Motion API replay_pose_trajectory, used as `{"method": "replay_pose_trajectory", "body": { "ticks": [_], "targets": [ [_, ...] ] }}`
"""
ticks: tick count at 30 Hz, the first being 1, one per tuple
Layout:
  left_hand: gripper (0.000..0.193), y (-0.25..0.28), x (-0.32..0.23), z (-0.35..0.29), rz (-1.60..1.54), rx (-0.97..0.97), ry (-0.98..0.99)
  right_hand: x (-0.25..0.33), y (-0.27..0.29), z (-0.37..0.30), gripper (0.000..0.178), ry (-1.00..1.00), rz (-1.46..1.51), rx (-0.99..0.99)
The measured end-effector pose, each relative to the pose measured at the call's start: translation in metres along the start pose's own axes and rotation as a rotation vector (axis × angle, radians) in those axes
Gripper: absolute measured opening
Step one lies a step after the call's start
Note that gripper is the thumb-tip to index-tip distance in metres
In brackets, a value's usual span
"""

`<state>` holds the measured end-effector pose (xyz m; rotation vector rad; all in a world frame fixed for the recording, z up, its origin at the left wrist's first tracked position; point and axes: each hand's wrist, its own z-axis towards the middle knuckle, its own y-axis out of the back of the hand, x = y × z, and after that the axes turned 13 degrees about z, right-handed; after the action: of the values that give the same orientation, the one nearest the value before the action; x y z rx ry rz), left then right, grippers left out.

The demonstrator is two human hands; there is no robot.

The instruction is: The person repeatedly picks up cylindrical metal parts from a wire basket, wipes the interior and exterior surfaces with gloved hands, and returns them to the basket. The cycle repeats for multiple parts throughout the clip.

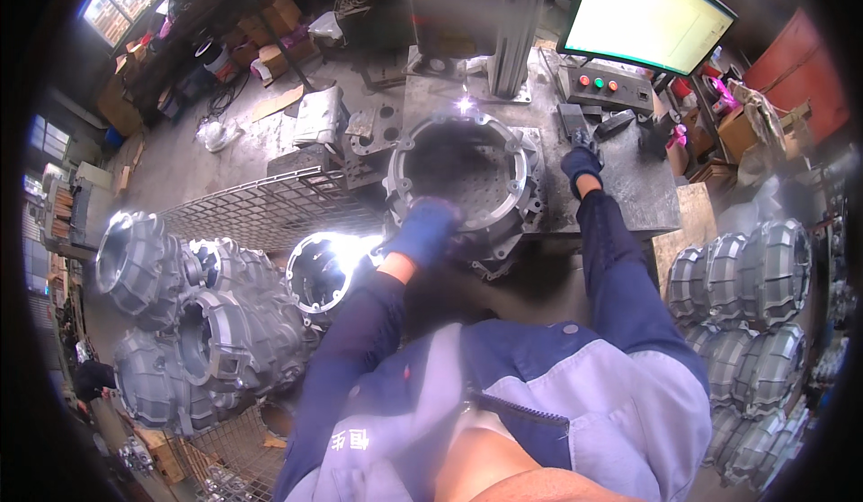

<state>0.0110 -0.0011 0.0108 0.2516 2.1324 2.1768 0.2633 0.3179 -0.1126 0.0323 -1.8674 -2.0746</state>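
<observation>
A large grey metal housing casting [518,198] with a round bolted-flange rim stands on the metal workbench [629,187], its wide opening facing up. My left hand [426,231], in a blue glove, is at the near left of that rim; motion smears its fingers. A small, bright violet-white light [464,105] glows at the rim's far edge. To the right of the casting, my right hand [582,162], in a dark blue glove, has its fingers curled at a small dark device [572,123] on the bench. What exactly they grip is too dark to make out.
Several similar castings [216,340] are stacked at my left, and more castings [764,273] at my right. A wire-mesh basket [270,204] borders the bench. Behind stand a vertical metal column [514,35], a control box [604,87] with coloured buttons and a lit monitor [647,18].
</observation>
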Motion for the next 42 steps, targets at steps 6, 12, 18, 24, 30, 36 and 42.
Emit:
{"method": "replay_pose_trajectory", "body": {
  "ticks": [6, 12, 18, 24, 30, 36, 42],
  "targets": [
    [0.018, -0.001, -0.001, -0.001, -0.006, -0.035, -0.003, 0.036, 0.021, -0.148, 0.028, -0.108, 0.439, -0.233],
    [0.025, -0.008, 0.001, 0.0, -0.002, -0.049, 0.0, 0.026, -0.015, -0.318, 0.034, -0.214, 0.733, 0.329],
    [0.036, -0.021, 0.005, -0.001, -0.008, -0.119, -0.03, 0.014, -0.045, -0.321, 0.049, 0.164, 0.755, 0.604],
    [0.016, -0.023, 0.006, -0.004, -0.125, -0.401, -0.087, 0.051, 0.013, -0.291, 0.042, 0.292, 1.234, 0.598],
    [0.036, -0.03, 0.009, 0.004, -0.05, -0.226, -0.057, 0.085, 0.043, -0.297, 0.047, -0.318, 1.484, 0.6],
    [0.034, -0.049, 0.013, 0.004, 0.049, -0.21, -0.022, 0.085, 0.006, -0.292, 0.037, 0.122, 0.901, 0.588],
    [0.03, -0.043, 0.01, 0.006, 0.006, -0.226, -0.066, 0.089, 0.016, -0.284, 0.036, -0.045, 0.833, 0.622]
  ]
}}
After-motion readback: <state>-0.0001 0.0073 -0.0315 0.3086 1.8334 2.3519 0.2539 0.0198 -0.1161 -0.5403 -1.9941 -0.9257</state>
